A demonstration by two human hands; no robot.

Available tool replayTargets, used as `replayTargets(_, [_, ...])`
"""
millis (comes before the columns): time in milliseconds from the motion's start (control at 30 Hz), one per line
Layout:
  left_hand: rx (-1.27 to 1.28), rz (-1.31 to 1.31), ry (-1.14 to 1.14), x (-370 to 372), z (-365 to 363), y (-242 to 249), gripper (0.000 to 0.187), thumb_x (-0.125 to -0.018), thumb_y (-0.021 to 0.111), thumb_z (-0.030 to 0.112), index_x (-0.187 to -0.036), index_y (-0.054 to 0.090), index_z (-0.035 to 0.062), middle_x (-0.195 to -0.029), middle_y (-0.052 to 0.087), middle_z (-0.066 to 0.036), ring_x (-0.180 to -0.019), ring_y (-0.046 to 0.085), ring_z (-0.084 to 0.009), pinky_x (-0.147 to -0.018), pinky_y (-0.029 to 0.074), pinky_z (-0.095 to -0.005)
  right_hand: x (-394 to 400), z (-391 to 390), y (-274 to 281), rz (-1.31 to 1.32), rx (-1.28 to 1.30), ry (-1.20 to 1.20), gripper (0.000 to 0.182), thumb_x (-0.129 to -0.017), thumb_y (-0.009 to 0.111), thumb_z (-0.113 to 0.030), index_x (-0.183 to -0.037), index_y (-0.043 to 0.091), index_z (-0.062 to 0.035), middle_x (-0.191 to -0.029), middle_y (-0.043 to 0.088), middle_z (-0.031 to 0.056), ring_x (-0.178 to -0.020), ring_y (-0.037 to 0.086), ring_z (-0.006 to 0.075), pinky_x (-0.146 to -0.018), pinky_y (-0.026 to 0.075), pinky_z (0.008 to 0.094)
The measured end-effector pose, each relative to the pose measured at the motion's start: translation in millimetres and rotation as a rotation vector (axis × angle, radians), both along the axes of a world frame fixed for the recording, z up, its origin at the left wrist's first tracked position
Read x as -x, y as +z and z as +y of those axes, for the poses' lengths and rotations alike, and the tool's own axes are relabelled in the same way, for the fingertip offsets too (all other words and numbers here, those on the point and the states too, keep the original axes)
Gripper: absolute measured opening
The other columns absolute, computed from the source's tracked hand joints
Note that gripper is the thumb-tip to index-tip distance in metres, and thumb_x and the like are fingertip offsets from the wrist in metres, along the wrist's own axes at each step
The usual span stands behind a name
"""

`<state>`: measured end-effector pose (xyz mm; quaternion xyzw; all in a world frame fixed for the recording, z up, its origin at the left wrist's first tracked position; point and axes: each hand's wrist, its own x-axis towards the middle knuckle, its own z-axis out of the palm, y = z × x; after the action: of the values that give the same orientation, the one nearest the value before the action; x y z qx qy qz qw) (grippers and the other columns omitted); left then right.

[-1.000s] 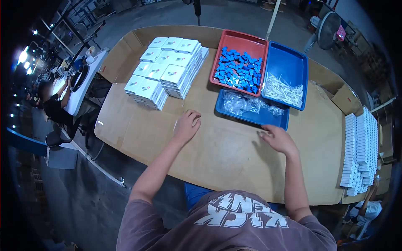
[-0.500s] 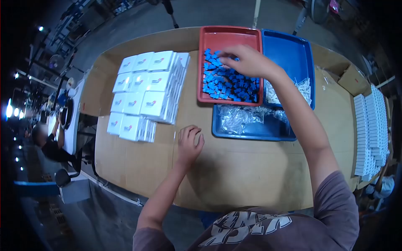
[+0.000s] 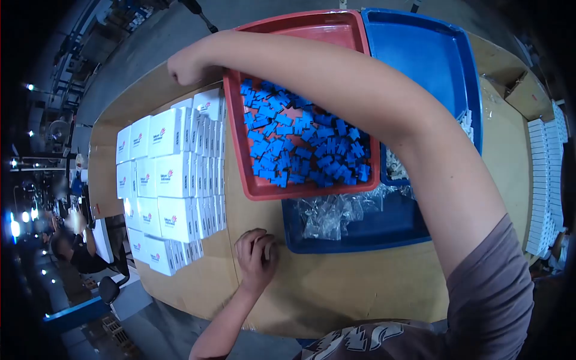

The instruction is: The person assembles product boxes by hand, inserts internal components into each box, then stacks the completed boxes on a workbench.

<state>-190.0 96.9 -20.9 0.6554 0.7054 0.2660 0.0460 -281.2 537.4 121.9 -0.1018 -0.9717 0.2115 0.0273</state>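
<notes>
My right hand [image 3: 193, 65] is stretched across to the far left, above the back edge of the white box stacks [image 3: 165, 135]. Its fingers are curled, and what they hold, if anything, is hidden. The forearm passes over the red tray [image 3: 258, 191], which holds many blue plastic pieces [image 3: 282, 135]. My left hand [image 3: 257, 255] is near the cardboard surface between the boxes and the lower blue tray [image 3: 360, 243], its fingers bent inward; nothing shows clearly in it. Clear plastic bags [image 3: 330, 216] lie in that lower tray.
A second blue tray [image 3: 420, 66] with small white pieces [image 3: 396, 167] adjoins the red one. More white boxes [image 3: 543, 180] are stacked at the far right. Another person [image 3: 78, 252] is at the far left, beyond the cardboard surface [image 3: 336, 288].
My right hand has moved left from over the blue pieces to the rear of the boxes. My left hand's fingers are curled more. The view has shifted, with the boxes and trays appearing nearer.
</notes>
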Motion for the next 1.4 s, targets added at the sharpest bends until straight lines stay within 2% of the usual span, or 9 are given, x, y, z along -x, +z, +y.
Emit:
replayTargets(100, [0.019, -0.002, -0.012, 0, 3, 0, 0.037, -0.072, 0.072, -0.003, -0.108, 0.066, 0.0065, -0.119, 0.062, -0.014, -0.111, 0.059, -0.0340, -0.093, 0.045, -0.0437, 25, -5, 1, -0.290, -0.022, -0.101, 0.032, -0.083, 0.055, -0.009, -0.105, 0.078, -0.0044, -0.098, 0.075, 0.0127, -0.080, 0.071, 0.0290, -0.068, 0.054, 0.0447])
replayTargets(200, [0.028, 0.008, -0.027, 0, 6, 4, 0.037, -0.071, 0.071, -0.003, -0.107, 0.065, 0.0053, -0.119, 0.062, -0.015, -0.111, 0.059, -0.0350, -0.092, 0.045, -0.0444, 30, -7, 4, -0.364, -0.084, -0.026, 0.033, -0.080, 0.059, -0.008, -0.107, 0.078, -0.0062, -0.099, 0.076, 0.0117, -0.079, 0.070, 0.0281, -0.068, 0.053, 0.0460])
replayTargets(300, [0.048, -0.015, -0.032, 4, 2, 2, 0.038, -0.072, 0.074, 0.002, -0.108, 0.064, 0.0065, -0.121, 0.061, -0.014, -0.113, 0.058, -0.0365, -0.095, 0.044, -0.0465, 100, 11, -34, -0.441, -0.191, 0.124, 0.018, -0.078, 0.063, -0.014, -0.087, 0.078, -0.0113, -0.097, 0.074, 0.0142, -0.082, 0.068, 0.0301, -0.073, 0.053, 0.0462])
replayTargets(400, [-0.002, -0.020, -0.062, 8, 3, -3, 0.036, -0.075, 0.076, 0.006, -0.109, 0.063, 0.0066, -0.120, 0.061, -0.015, -0.113, 0.059, -0.0378, -0.095, 0.045, -0.0485, 120, 6, -36, -0.404, -0.038, 0.094, 0.020, -0.079, 0.066, -0.017, -0.090, 0.081, -0.0134, -0.098, 0.074, 0.0138, -0.084, 0.068, 0.0300, -0.075, 0.053, 0.0478])
replayTargets(533, [-0.012, -0.023, -0.076, 10, 0, 2, 0.032, -0.078, 0.078, 0.010, -0.107, 0.065, 0.0062, -0.118, 0.063, -0.016, -0.107, 0.062, -0.0377, -0.093, 0.048, -0.0489, 139, -9, -46, -0.234, -0.048, 0.163, 0.058, -0.099, 0.066, -0.038, -0.152, 0.054, -0.0164, -0.147, 0.061, 0.0123, -0.125, 0.062, 0.0323, -0.104, 0.050, 0.0475])
replayTargets(600, [0.002, -0.059, -0.085, 10, -2, 1, 0.032, -0.079, 0.080, 0.012, -0.107, 0.066, 0.0062, -0.118, 0.062, -0.016, -0.105, 0.062, -0.0361, -0.093, 0.049, -0.0483, 155, -13, -51, -0.215, 0.035, 0.180, 0.062, -0.099, 0.067, -0.033, -0.155, 0.049, -0.0137, -0.151, 0.057, 0.0105, -0.129, 0.060, 0.0310, -0.106, 0.049, 0.0447])
replayTargets(733, [0.024, -0.098, -0.072, 12, -9, 1, 0.030, -0.081, 0.080, 0.016, -0.107, 0.067, 0.0083, -0.120, 0.061, -0.013, -0.106, 0.062, -0.0318, -0.095, 0.050, -0.0460, 184, -25, -61, -0.340, 0.223, 0.394, 0.059, -0.098, 0.067, -0.029, -0.152, 0.053, -0.0094, -0.148, 0.059, 0.0100, -0.124, 0.060, 0.0269, -0.103, 0.050, 0.0433])
replayTargets(900, [0.004, -0.130, -0.103, 17, -7, 2, 0.027, -0.079, 0.079, 0.016, -0.104, 0.070, 0.0084, -0.120, 0.061, -0.011, -0.105, 0.062, -0.0308, -0.092, 0.051, -0.0433, 251, 19, -134, -0.426, 0.482, 0.166, 0.064, -0.097, 0.068, -0.044, -0.146, 0.057, -0.0052, -0.141, 0.064, 0.0112, -0.124, 0.062, 0.0266, -0.102, 0.050, 0.0474])
replayTargets(1400, [-0.032, -0.187, -0.113, 20, -7, 0, 0.026, -0.079, 0.077, 0.014, -0.103, 0.068, 0.0083, -0.116, 0.060, -0.010, -0.110, 0.060, -0.0294, -0.097, 0.050, -0.0432, 160, -15, -60, -0.437, -0.034, 0.147, 0.056, -0.092, 0.071, -0.035, -0.136, 0.065, -0.0002, -0.132, 0.068, 0.0178, -0.113, 0.069, 0.0316, -0.094, 0.055, 0.0462])
